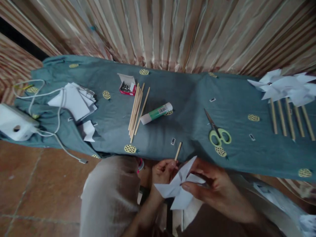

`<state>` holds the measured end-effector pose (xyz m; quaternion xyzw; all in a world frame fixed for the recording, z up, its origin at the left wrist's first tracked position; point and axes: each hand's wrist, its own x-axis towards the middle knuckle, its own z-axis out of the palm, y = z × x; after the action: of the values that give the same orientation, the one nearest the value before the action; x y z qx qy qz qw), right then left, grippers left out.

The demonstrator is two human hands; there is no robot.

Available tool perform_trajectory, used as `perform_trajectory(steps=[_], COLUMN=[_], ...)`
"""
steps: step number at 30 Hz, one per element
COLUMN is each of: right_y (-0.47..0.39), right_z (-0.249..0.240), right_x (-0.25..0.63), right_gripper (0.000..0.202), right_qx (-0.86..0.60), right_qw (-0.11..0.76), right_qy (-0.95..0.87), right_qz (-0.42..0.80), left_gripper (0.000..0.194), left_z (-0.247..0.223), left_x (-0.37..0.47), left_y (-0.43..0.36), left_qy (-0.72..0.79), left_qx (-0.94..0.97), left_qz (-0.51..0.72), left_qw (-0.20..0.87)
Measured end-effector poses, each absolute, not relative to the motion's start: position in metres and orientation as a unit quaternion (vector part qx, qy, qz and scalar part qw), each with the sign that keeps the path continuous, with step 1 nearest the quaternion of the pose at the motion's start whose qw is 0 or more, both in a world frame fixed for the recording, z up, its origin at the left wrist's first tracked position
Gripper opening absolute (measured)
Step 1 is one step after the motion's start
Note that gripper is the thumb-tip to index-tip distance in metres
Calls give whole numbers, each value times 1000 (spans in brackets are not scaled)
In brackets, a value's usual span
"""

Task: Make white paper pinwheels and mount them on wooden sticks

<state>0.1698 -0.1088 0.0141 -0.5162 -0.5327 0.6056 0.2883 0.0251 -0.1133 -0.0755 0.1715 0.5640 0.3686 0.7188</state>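
- R hand pinches the pinwheel near its centre, thumb on the front face, other fingers partly hidden behind; the grip is narrow, w/ only paper seen in it.
- L hand is closed around one stick; the visible end comes out above the fist, lower centre of the frame.
- Step in hand, as I judge: the pinwheel is already folded, and it is being prepared for joining w/ the stick. If a tack is through the centre, I can't tell; the thumb hides much there.
- Next move, prob., calls for: a stick end brought behind the pinwheel's centre, L hand steady, then a firm push by R thumb. Too much force on the blades could crease the paper.
- Pinwheel pos.: lower centre of the frame, directly in R grip, blades spreading left, up and down from the thumb. It is just beside L hand; if they touch, not clear. The visible stick end points up, away from it.
- For ref.: box w/ small metal pcs. and loose sticks, upper left of centre; mounted pinwheels, upper right.
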Motion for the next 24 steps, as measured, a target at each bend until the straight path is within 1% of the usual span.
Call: perform_trajectory(steps=[4,6,8,14,19,21,24], right_y=[-112,-114,-115,-109,-106,-105,-106], right_z=[-3,-9,-11,-11,-20,-21,-18], right_x=[170,170,167,161,166,168,168], right_gripper=[11,10,10,26,37,37,31], right_qx=[-656,-685,-686,-622,-557,-555,-563], right_qw=[318,318,320,340,332,328,328], right_qy=[-564,-575,-596,-677,-748,-753,-743], right_qz=[388,314,268,198,142,134,154], left_gripper=[33,31,32,35,39,42,43], left_z=[-76,-75,-76,-80,-84,-85,-85], left_x=[27,27,26,24,22,22,23], left_y=[-113,-113,-112,-112,-116,-116,-114], left_qy=[571,557,544,530,503,484,463], left_qx=[136,141,145,132,125,116,79], left_qz=[361,354,354,347,368,373,371], left_qw=[725,738,747,762,772,783,801])
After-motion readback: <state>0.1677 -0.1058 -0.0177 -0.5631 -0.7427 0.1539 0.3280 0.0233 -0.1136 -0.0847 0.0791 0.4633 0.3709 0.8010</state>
